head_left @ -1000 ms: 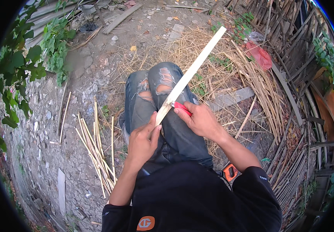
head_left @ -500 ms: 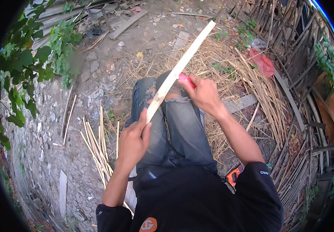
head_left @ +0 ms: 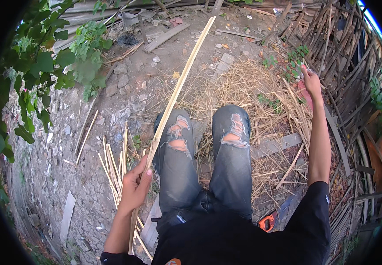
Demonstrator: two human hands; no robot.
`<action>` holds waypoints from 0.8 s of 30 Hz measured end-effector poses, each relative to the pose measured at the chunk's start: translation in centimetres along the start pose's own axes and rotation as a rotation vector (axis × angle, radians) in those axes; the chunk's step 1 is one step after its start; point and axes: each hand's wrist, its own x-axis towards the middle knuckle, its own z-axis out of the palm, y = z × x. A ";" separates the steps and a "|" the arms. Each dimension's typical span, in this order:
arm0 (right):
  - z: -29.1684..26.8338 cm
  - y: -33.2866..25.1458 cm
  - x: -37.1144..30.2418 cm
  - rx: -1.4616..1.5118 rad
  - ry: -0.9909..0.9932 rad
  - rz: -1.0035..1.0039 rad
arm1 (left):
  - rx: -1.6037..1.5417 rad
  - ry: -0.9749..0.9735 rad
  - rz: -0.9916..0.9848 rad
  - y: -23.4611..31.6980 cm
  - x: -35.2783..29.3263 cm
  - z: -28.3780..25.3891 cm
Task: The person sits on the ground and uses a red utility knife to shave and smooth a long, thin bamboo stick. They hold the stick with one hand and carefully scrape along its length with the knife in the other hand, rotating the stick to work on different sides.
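My left hand (head_left: 136, 184) is closed round a long pale strip of split bamboo or wood (head_left: 180, 85). The strip slants up and away past my left knee, and its lower end runs down along my left forearm. Out at the far right, my right hand (head_left: 313, 84) is held away from the strip with its fingers curled. A bit of red shows at its fingertips, matching the red-handled tool gripped earlier. The tool's blade cannot be made out. My knees (head_left: 229, 137) in torn jeans are apart, with the strip crossing beside the left one.
Thin split sticks (head_left: 113, 170) lie in a bundle at my left. Straw-like shavings (head_left: 244, 88) cover the ground ahead. A handsaw with an orange handle (head_left: 267, 223) lies by my right hip. A stick fence (head_left: 332, 53) bounds the right; leafy vines (head_left: 40, 66) hang at left.
My right hand has swung from the strip out to the far right. My left hand has dropped slightly, the strip now stands steeper, and my knees have spread apart.
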 end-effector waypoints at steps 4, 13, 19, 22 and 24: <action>0.4 -8.9 -1.2 0.049 -0.189 -0.201 | -0.274 -0.189 -0.087 4.2 4.4 1.6; 6.6 -26.3 -6.9 0.278 -0.989 -0.311 | -0.485 -0.294 -0.157 6.2 11.0 3.2; 10.2 -29.8 -9.4 1.022 -1.105 -0.026 | -0.416 -0.345 -0.116 5.8 15.0 4.3; 11.5 -28.9 -9.6 1.148 -1.096 0.057 | -0.409 -0.456 -0.179 5.3 17.7 4.5; 12.4 -28.3 -9.3 1.167 -1.082 0.121 | -0.402 -0.527 -0.212 5.0 19.5 4.4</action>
